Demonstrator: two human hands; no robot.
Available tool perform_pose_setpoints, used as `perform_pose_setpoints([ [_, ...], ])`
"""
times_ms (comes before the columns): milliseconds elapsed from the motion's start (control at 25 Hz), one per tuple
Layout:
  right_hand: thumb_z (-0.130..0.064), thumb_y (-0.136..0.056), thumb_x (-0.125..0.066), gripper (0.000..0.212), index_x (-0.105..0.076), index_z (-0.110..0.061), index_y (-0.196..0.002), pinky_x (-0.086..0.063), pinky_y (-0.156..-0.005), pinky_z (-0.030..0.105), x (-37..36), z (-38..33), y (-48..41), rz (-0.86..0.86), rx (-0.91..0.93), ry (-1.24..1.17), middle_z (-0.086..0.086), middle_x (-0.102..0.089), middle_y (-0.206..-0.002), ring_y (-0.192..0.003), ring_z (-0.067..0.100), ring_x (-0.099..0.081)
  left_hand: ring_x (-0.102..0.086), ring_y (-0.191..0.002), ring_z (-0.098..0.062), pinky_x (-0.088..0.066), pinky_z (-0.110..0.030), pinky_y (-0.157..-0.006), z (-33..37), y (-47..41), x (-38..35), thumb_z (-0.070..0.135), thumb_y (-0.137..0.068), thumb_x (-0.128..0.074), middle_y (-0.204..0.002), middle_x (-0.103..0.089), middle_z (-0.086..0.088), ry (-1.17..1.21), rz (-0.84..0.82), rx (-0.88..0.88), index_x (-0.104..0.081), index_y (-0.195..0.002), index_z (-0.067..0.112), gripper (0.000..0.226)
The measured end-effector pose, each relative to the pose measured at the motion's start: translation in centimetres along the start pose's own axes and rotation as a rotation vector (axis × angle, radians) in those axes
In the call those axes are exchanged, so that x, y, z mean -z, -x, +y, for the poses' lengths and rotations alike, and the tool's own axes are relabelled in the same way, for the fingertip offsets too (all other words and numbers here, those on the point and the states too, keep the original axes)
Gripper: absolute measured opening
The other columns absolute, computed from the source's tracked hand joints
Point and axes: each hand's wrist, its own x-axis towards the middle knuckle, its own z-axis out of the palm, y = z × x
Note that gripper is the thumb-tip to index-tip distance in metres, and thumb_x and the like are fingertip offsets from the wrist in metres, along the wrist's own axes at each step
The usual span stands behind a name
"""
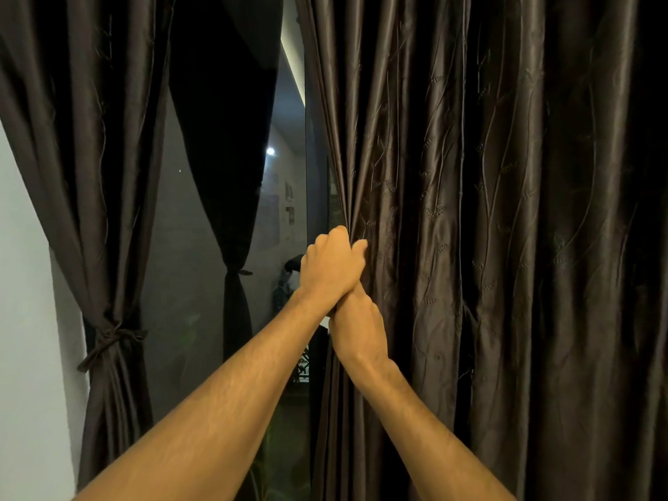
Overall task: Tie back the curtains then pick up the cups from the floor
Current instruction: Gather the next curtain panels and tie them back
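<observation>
Vertically, from the top of the view down out of sight, the untied dark brown embossed satin curtain (488,247) hangs on the right, and its free inner edge is gripped by both hands. The edge is pinched in the curled fingers of the left hand (330,263). Directly below, and touching it, the same edge is clasped by the right hand (356,332), so the two are stacked along the cloth's long axis. Almost all the fabric lies to the right of the hands, so the gathering is judged to call for a sweep rightward, with the right hand slightly nearer the bulk. No tie for this panel can be made out. Further left, the matching brown curtain (97,175) is seen already bunched by a knotted fabric tie (112,338) beside a white wall (25,283). Dark window glass (180,247) is exposed between the panels. No cups are in view.
</observation>
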Motion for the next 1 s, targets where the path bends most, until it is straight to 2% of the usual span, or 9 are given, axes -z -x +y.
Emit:
perform_pose_setpoints([
  [80,-0.007,-0.098,-0.049,0.054,-0.032,-0.010,-0.149,-0.055,-0.086,0.032,0.2,-0.1,0.0,-0.020,0.042,0.003,0.012,-0.058,-0.135,-0.109,0.021,-0.065,-0.055,-0.088,-0.030,-0.039,-0.037,-0.068,-0.1,-0.1,-0.1,0.020,-0.097,-0.045,-0.099,-0.058,-0.014,-0.030,0.024,0.005,-0.041,-0.082,0.012,0.018],
  [240,-0.004,-0.094,-0.052,0.053,-0.037,-0.013,-0.143,-0.054,-0.078,0.035,2.1,-0.2,0.1,-0.078,0.098,-0.012,0.007,-0.060,-0.129,-0.102,0.023,-0.066,-0.054,-0.081,-0.029,-0.037,-0.036,-0.063,-0.1,0.0,0.1,0.013,-0.094,-0.045,-0.086,-0.051,-0.009,-0.045,0.060,0.014,-0.038,-0.074,0.013,0.021],
  [360,-0.023,-0.098,-0.045,0.043,-0.042,-0.023,-0.141,-0.051,-0.090,0.032,3.5,0.3,0.9,-0.070,0.125,-0.105,-0.005,-0.059,-0.133,-0.115,0.013,-0.060,-0.046,-0.080,-0.026,-0.037,-0.037,-0.068,-0.1,0.3,0.2,0.015,-0.096,-0.042,-0.088,-0.045,-0.006,-0.052,0.071,0.040,-0.042,-0.081,0.011,0.016],
  [440,-0.037,-0.097,-0.048,0.041,-0.044,-0.025,-0.136,-0.050,-0.093,0.034,4.0,1.5,1.4,0.087,0.064,-0.070,-0.008,-0.056,-0.131,-0.117,0.011,-0.056,-0.043,-0.081,-0.024,-0.036,-0.038,-0.069,0.0,0.5,0.3,0.016,-0.098,-0.042,-0.090,-0.044,-0.006,-0.050,0.073,0.038,-0.042,-0.084,0.011,0.015],
  [600,-0.043,-0.082,-0.070,0.052,-0.044,-0.017,-0.119,-0.048,-0.085,0.041,5.1,4.3,0.5,0.547,-0.209,0.135,0.003,-0.044,-0.119,-0.107,0.024,-0.050,-0.045,-0.080,-0.025,-0.036,-0.037,-0.068,-0.2,0.4,0.2,0.014,-0.098,-0.042,-0.088,-0.046,-0.007,-0.045,0.066,0.011,-0.043,-0.085,0.010,0.014],
  [680,-0.045,-0.077,-0.074,0.061,-0.043,-0.013,-0.119,-0.043,-0.086,0.043,5.7,5.0,-0.6,0.616,-0.366,0.210,0.009,-0.044,-0.121,-0.108,0.030,-0.048,-0.052,-0.080,-0.028,-0.038,-0.038,-0.065,-0.5,0.2,0.2,0.013,-0.098,-0.043,-0.087,-0.050,-0.009,-0.046,0.074,-0.003,-0.042,-0.082,0.010,0.016],
  [760,-0.043,-0.081,-0.072,0.058,-0.044,-0.011,-0.120,-0.042,-0.088,0.045,6.4,5.7,-1.6,0.587,-0.482,0.216,0.012,-0.044,-0.124,-0.110,0.033,-0.047,-0.054,-0.082,-0.029,-0.040,-0.038,-0.066,-0.7,0.2,0.1,0.014,-0.098,-0.043,-0.088,-0.051,-0.009,-0.044,0.065,-0.011,-0.042,-0.082,0.010,0.017],
  [840,-0.035,-0.090,-0.063,0.041,-0.049,-0.010,-0.119,-0.042,-0.090,0.046,6.5,6.0,-2.5,0.527,-0.541,0.209,0.014,-0.047,-0.125,-0.113,0.034,-0.047,-0.053,-0.084,-0.029,-0.039,-0.037,-0.068,-1.1,0.0,0.3,0.015,-0.099,-0.043,-0.091,-0.052,-0.010,-0.042,0.054,-0.020,-0.042,-0.084,0.011,0.016],
  [1000,-0.028,-0.099,-0.049,0.027,-0.052,-0.013,-0.120,-0.044,-0.084,0.041,5.1,4.1,-2.0,0.438,-0.486,0.200,0.010,-0.050,-0.123,-0.109,0.029,-0.052,-0.054,-0.088,-0.031,-0.037,-0.037,-0.068,-1.6,-0.4,0.1,0.016,-0.099,-0.042,-0.100,-0.058,-0.014,-0.028,0.052,-0.030,-0.043,-0.086,0.011,0.014],
])
